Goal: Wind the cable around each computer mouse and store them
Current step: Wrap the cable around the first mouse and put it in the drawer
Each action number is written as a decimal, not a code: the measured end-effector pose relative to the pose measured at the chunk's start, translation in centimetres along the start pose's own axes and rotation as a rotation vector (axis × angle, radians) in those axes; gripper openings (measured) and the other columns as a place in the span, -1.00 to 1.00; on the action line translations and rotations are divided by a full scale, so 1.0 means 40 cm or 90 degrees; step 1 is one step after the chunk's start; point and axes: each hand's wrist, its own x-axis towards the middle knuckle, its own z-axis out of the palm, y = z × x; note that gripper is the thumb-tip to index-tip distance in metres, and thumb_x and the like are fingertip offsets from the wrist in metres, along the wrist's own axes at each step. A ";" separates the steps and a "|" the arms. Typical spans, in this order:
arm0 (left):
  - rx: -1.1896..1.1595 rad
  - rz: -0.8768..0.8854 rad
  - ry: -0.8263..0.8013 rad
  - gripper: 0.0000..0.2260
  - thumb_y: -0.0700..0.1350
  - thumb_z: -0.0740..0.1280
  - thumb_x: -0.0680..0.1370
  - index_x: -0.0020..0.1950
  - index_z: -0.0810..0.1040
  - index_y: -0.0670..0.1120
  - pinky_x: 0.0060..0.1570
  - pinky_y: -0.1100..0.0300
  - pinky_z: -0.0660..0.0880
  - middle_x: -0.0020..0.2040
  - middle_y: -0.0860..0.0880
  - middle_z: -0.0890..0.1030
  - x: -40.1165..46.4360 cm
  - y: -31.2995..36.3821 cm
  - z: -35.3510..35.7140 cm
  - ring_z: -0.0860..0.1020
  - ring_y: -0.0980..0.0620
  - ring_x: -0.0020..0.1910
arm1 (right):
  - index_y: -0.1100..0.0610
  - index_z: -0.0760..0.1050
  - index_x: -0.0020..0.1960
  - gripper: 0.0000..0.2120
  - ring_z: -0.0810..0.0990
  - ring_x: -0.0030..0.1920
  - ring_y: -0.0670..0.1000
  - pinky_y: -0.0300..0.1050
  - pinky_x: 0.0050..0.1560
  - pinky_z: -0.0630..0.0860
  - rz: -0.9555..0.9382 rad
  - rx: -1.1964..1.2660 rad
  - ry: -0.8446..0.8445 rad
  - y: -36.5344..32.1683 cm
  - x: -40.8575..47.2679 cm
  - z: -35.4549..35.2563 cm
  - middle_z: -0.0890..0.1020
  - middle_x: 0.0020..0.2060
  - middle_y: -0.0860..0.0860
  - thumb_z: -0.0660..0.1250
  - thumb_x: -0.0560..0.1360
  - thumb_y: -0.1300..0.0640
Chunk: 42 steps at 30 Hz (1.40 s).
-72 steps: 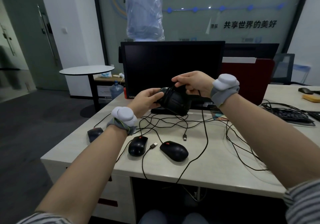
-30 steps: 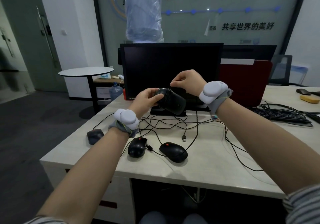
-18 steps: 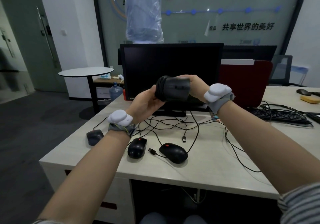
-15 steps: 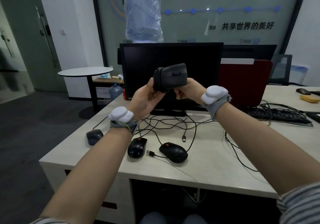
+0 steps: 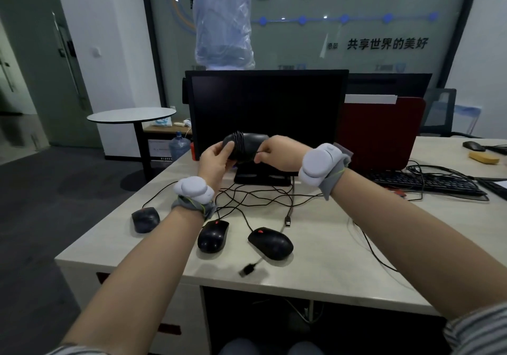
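Observation:
A black computer mouse (image 5: 248, 144) is held in the air in front of the monitor, with several turns of its cable wound round its middle. My left hand (image 5: 215, 162) grips its left end. My right hand (image 5: 279, 155) pinches the cable at the mouse's right side. The cable's USB plug (image 5: 248, 269) swings blurred above the desk's front. Three more black mice lie on the desk: one at the left (image 5: 145, 218), one in the middle (image 5: 213, 235), one to its right (image 5: 271, 242), their cables tangled behind them.
A dark monitor (image 5: 267, 118) on a stand is at the back of the pale desk (image 5: 329, 272). A loose USB plug (image 5: 287, 220) lies mid-desk. A keyboard (image 5: 422, 183) with cables lies at the right, and a red partition (image 5: 381, 132) behind it.
The held mouse came down from its raised position and turned. More cable is wound on it, and the free plug has lifted off the desk and swung toward the front edge.

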 end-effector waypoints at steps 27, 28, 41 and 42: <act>-0.267 -0.175 -0.347 -0.71 -0.06 0.16 0.53 0.13 0.47 -0.21 0.01 0.21 0.59 0.07 -0.13 0.53 -0.071 0.071 0.049 0.52 -0.01 0.07 | 0.14 0.54 -0.10 -0.81 0.60 -0.32 -0.12 -0.29 -0.27 0.54 -0.102 0.786 0.086 0.124 -0.007 -0.028 0.64 -0.30 -0.03 0.17 0.55 0.29; -0.281 -0.170 -0.333 -0.72 -0.07 0.14 0.56 0.13 0.47 -0.21 0.03 0.21 0.59 0.07 -0.14 0.53 -0.073 0.073 0.055 0.53 -0.01 0.07 | 0.16 0.52 -0.12 -0.78 0.61 -0.35 -0.12 -0.27 -0.27 0.53 -0.099 0.833 0.116 0.113 -0.004 -0.018 0.64 -0.34 -0.03 0.12 0.56 0.32; -0.185 -0.010 -0.031 -0.74 -0.17 0.16 0.61 0.21 0.45 -0.29 0.08 0.19 0.52 -0.01 -0.12 0.57 -0.035 0.058 0.053 0.55 0.02 0.01 | 0.22 0.41 0.17 -0.78 0.33 -0.43 -0.04 -0.19 -0.32 0.46 0.126 0.718 0.061 0.015 -0.006 0.092 0.42 -0.34 0.04 0.06 0.60 0.28; -0.144 -0.005 -0.014 -0.71 -0.17 0.17 0.61 0.26 0.42 -0.30 0.04 0.23 0.54 -0.01 -0.11 0.57 -0.032 0.054 0.042 0.55 0.03 0.01 | 0.24 0.41 0.24 -0.73 0.37 -0.42 -0.04 -0.18 -0.28 0.48 0.120 0.661 0.041 0.015 -0.008 0.094 0.46 -0.31 0.05 0.09 0.58 0.32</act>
